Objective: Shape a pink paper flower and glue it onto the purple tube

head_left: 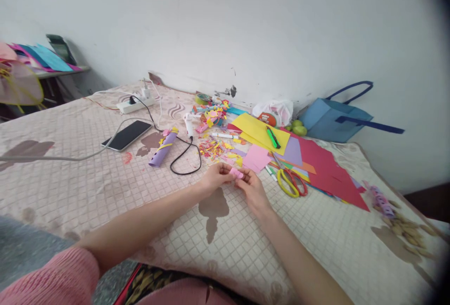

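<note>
My left hand (pixel 217 178) and my right hand (pixel 252 187) meet over the middle of the quilted cover. Between their fingertips they pinch a small piece of pink paper (pixel 236 172), which looks folded or curled. A pink paper square (pixel 257 158) lies just beyond my right hand. Right of it are scissors (pixel 288 183) with yellow and red handles. Beyond my left hand are many small paper scraps (pixel 214 149) in yellow, pink and red. A purple paper roll (pixel 162 149) with yellow trim lies to the left.
A white glue gun (pixel 189 125) trails a black cable to a power strip (pixel 135 104). A phone (pixel 128 135) lies at left. At right are yellow sheets (pixel 258 129), a green cutter (pixel 273 137), red paper (pixel 326 169), a blue bag (pixel 330 119) and peanuts (pixel 408 230).
</note>
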`<action>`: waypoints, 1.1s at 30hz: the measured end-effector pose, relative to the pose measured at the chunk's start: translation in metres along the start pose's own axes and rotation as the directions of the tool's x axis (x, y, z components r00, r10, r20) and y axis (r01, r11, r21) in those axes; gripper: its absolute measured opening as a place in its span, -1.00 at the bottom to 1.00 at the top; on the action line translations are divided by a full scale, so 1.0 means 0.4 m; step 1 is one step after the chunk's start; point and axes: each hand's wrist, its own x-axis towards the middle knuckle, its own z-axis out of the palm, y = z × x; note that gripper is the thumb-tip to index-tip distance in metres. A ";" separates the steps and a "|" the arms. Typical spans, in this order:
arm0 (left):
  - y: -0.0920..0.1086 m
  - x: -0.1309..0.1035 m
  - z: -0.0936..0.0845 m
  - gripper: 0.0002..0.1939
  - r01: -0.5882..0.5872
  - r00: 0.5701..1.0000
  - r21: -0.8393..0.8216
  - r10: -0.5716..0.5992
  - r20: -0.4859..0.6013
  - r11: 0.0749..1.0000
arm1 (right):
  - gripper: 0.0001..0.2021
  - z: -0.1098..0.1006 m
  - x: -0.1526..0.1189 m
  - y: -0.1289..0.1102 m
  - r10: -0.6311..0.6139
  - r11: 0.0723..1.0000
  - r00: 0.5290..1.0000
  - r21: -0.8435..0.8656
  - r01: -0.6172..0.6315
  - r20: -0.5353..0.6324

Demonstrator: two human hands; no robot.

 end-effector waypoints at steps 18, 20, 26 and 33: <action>-0.005 0.020 -0.021 -0.57 0.060 0.997 0.070 -0.063 0.042 0.996 | -0.77 -0.011 0.000 -0.032 -0.041 0.998 0.999 -0.043 0.041 0.004; -0.009 0.018 -0.019 -0.57 0.059 0.996 0.047 -0.062 0.067 0.997 | -0.78 -0.010 0.001 -0.026 -0.076 0.996 0.997 -0.041 0.076 -0.011; -0.002 0.006 -0.008 -0.61 0.063 0.994 0.069 -0.069 0.088 0.996 | -0.78 -0.009 0.003 -0.013 -0.091 0.996 0.996 -0.022 0.091 -0.024; 0.014 0.008 -0.016 -0.61 0.016 0.985 0.184 -0.048 0.167 0.983 | -0.79 -0.005 -0.006 -0.031 -0.016 0.998 0.990 -0.051 0.024 0.142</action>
